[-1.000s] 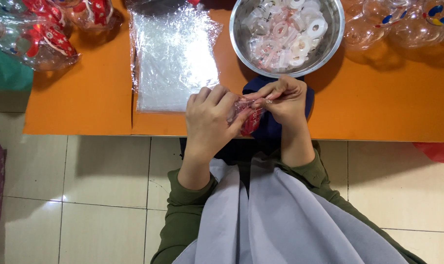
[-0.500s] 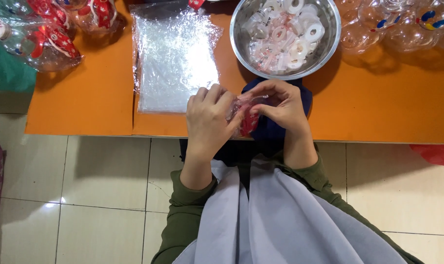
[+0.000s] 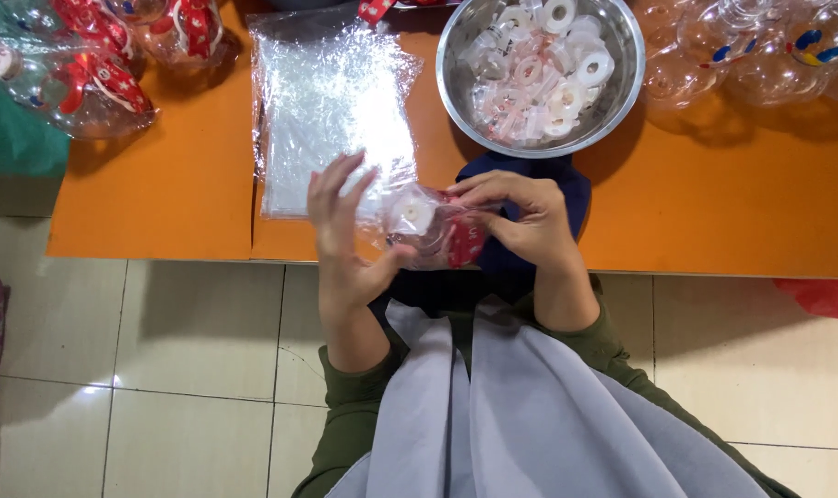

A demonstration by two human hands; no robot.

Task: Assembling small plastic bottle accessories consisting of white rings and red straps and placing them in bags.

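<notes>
- Setting: orange table above a pale tiled floor; the person sits at its near edge in a grey apron over green sleeves.
- Item in hand: clear plastic ornament with a white round cap and a red printed patch, held just over the table edge, between the two hands.
- Left hand: fingers spread and raised, palm and thumb against the ornament's left side; it appears to steady rather than clamp.
- Right hand: fingers curled around the ornament's right, red end, closed on it, seemingly so the cap end faces up for work.
- Dark blue cloth: lies under the right hand, at the table edge.
- Stack of clear plastic bags: flat on the table, just beyond the left hand, within easy reach.
- Steel bowl: holds white ring-shaped caps, just beyond the right hand.
- Finished-looking clear ornaments with red ribbon: far left. More clear ornaments: far right.
- Obstruction: nothing lies between the hands and the bowl or bags.
</notes>
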